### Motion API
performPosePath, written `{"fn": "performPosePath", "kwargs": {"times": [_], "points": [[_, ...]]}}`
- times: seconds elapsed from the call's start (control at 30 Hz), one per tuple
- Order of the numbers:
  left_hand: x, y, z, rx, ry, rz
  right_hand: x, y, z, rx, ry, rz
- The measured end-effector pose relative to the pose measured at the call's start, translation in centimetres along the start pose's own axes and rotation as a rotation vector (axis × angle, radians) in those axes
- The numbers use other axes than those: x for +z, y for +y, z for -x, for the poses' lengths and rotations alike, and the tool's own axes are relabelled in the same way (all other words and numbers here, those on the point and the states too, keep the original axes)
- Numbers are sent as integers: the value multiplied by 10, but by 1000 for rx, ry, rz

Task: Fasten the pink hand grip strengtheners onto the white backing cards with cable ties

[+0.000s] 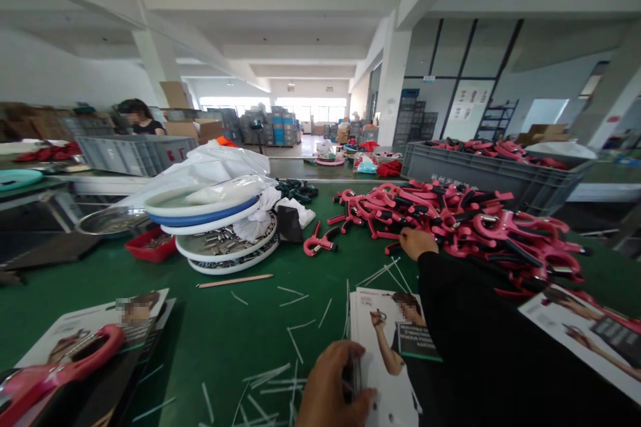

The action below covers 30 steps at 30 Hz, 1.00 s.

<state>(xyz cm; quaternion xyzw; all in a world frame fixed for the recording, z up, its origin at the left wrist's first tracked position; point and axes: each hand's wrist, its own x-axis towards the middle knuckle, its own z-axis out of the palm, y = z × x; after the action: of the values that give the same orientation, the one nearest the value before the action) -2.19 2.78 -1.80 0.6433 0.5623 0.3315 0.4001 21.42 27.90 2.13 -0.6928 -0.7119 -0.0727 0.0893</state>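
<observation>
My left fingers [345,350] rest half-curled against one card stack [378,347]; my right fingers [408,238] are at the near edge of the pink-grip pile [443,210]; I cannot tell whether either grips. One grey crate [461,170] holds further grips [495,149]; one red bin [155,255], metal parts [159,240].

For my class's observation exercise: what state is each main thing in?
Left hand: curled at cards' edge
Right hand: touching pink grips
Cards: stacked, picture up
Pink grips: mostly heaped
Gray crate, right: open, holding pink grips
Red tray: open, holding small parts
Round trays: stacked
Pencil: lying flat
White strips: scattered
</observation>
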Motion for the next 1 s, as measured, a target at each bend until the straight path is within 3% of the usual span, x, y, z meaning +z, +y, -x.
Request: {"fn": "performPosePath", "kwargs": {"times": [0.17,0.33,0.47,0.57,0.7,0.77,0.87,0.93,1.0], "points": [[-4,6,4,20,-15,-10,-15,28,25,-47,106,-147],[-1,4,6,53,11,1,-59,50,44,7,333,-428],[-3,3,6,91,19,-37,-93,50,65,123,437,-750],[-9,8,11,139,40,-96,-106,36,94,181,383,-1006],[-14,39,24,233,211,-127,-106,4,143,229,239,-1282],[-11,60,28,212,144,47,-105,-16,167,255,188,-1391],[-4,85,28,-11,-79,545,-105,-41,202,271,114,-1495],[-2,91,24,-143,-86,784,-105,-52,224,234,46,-1522],[-2,89,20,-195,-45,831,-104,-55,243,115,-5,-1460]]}}
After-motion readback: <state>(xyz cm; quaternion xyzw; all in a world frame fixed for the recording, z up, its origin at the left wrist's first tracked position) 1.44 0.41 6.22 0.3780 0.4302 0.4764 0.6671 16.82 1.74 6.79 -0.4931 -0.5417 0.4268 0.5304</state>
